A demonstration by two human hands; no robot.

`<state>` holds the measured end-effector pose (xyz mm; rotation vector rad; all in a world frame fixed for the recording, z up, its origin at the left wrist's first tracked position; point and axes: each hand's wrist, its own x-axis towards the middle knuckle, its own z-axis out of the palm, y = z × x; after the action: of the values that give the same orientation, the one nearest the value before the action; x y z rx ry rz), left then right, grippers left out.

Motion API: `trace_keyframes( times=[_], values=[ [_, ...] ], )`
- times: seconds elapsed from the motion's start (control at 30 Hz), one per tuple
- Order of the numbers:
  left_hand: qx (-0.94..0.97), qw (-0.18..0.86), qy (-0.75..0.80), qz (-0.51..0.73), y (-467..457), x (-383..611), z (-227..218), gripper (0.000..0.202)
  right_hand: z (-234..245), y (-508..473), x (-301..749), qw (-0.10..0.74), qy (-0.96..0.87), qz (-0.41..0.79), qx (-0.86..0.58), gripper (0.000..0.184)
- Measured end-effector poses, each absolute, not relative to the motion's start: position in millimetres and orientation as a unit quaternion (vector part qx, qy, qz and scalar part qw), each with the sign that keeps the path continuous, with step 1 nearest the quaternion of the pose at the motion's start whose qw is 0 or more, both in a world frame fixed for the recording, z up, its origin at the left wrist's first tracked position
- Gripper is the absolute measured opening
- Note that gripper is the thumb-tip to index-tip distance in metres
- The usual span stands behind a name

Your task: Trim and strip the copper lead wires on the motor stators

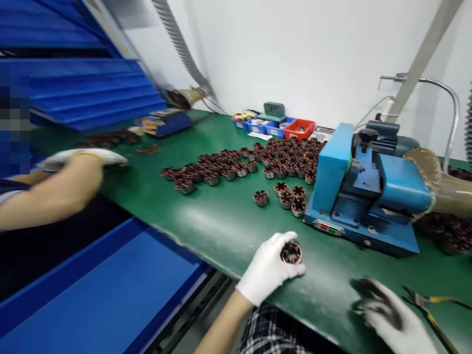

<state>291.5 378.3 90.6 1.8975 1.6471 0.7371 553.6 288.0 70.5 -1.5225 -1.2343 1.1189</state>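
Observation:
My left hand [271,268], in a white glove, is closed around a small round motor stator [291,253] with copper windings, held just above the green table [221,221] near its front edge. My right hand [391,314], also gloved and with dark-stained fingertips, is blurred by motion at the lower right, beside yellow-handled pliers [431,307]. Its fingers look curled, but what they hold, if anything, cannot be made out. A few loose stators [289,195] lie just beyond my left hand, next to a blue machine [363,189].
A large pile of stators [258,160] covers the table's middle. Small blue and red bins [280,127] stand at the back wall. A co-worker's forearm and gloved hand [66,179] reach in from the left. Blue trays [96,290] lie at lower left.

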Motion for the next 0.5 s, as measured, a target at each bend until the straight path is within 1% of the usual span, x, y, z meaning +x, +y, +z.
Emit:
trace_keyframes(
  times=[0.07, 0.13, 0.17, 0.2, 0.27, 0.33, 0.37, 0.43, 0.5],
  values=[
    [0.728, 0.286, 0.566, 0.258, 355.7, 328.3, 80.7, 0.064, 68.2, 296.4, 536.4, 0.398, -0.462, 0.529, -0.590, 0.051],
    [0.765, 0.288, 0.518, 0.254, 339.5, 354.2, 72.7, 0.080, 71.1, 308.8, 526.7, 0.391, -0.446, 0.552, -0.587, 0.060],
    [0.786, 0.282, 0.489, 0.253, 334.8, 362.0, 69.4, 0.085, 73.9, 314.5, 524.4, 0.405, -0.441, 0.545, -0.587, 0.059],
    [0.806, 0.276, 0.459, 0.254, 332.3, 366.7, 66.6, 0.087, 77.0, 319.1, 523.3, 0.424, -0.434, 0.536, -0.587, 0.053],
    [0.831, 0.273, 0.411, 0.256, 332.7, 369.6, 62.7, 0.085, 82.7, 324.0, 522.9, 0.460, -0.415, 0.520, -0.589, 0.032],
    [0.836, 0.270, 0.402, 0.259, 335.8, 370.0, 61.9, 0.082, 86.7, 324.2, 524.6, 0.481, -0.388, 0.520, -0.589, 0.010],
    [0.835, 0.261, 0.406, 0.262, 336.8, 370.8, 62.6, 0.082, 88.8, 323.4, 527.2, 0.491, -0.375, 0.522, -0.588, 0.005],
    [0.833, 0.239, 0.421, 0.267, 336.3, 375.1, 65.2, 0.079, 94.6, 321.0, 538.4, 0.519, -0.348, 0.524, -0.579, 0.015],
    [0.831, 0.219, 0.435, 0.269, 332.9, 381.2, 68.4, 0.069, 103.7, 318.7, 557.5, 0.566, -0.315, 0.511, -0.565, 0.024]
  ],
)
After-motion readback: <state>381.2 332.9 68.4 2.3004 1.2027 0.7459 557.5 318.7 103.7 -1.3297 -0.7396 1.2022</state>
